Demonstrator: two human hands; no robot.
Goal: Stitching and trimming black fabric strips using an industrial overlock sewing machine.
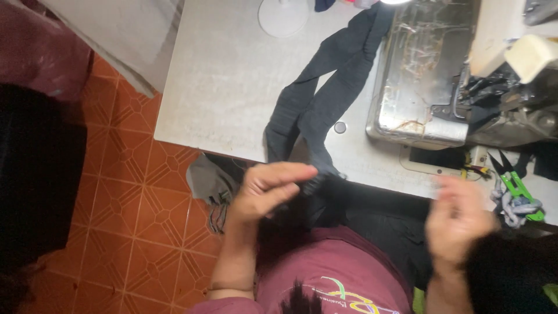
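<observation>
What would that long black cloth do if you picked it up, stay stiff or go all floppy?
Probably floppy: the black cloth already bends and folds across the table and droops over its edge where the left hand pinches it. It looks thin, so likely light. It shouldn't roll, though it might slide off.

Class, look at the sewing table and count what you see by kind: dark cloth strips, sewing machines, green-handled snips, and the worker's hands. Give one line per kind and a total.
Dark cloth strips: 2
Sewing machine: 1
Green-handled snips: 1
Hands: 2, left hand and right hand
Total: 6
</observation>
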